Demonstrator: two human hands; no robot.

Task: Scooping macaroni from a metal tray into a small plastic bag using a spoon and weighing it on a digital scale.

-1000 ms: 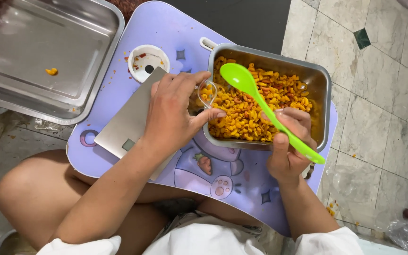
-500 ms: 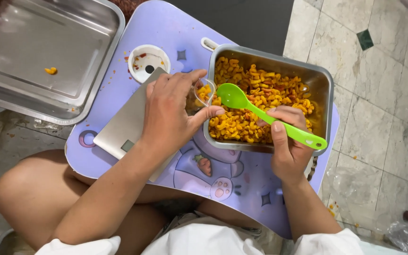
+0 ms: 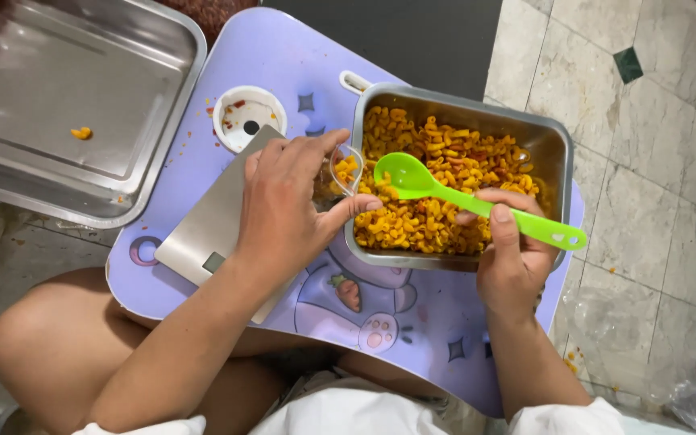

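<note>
- Steel tray (image 3: 82, 105), nearly empty, left of lavender tabletop (image 3: 283, 56); white lid (image 3: 247, 118) nr scale (image 3: 211, 234).
- Left hand (image 3: 287, 209) clamped on small clear cup (image 3: 346, 171) w/ pasta, above scale.
- Right hand (image 3: 513, 258) clamped on green spoon (image 3: 461, 201), bowl over orange macaroni (image 3: 445, 193) in steel pan (image 3: 553, 145).

The left hand (image 3: 283, 213) covers most of the scale (image 3: 203, 234) and the clear cup (image 3: 346, 171). The empty tray (image 3: 58, 113) is cut off by the top-left corner.

Single head cam, steep top-down, close over lap table (image 3: 283, 56), no 2nd view.
</note>
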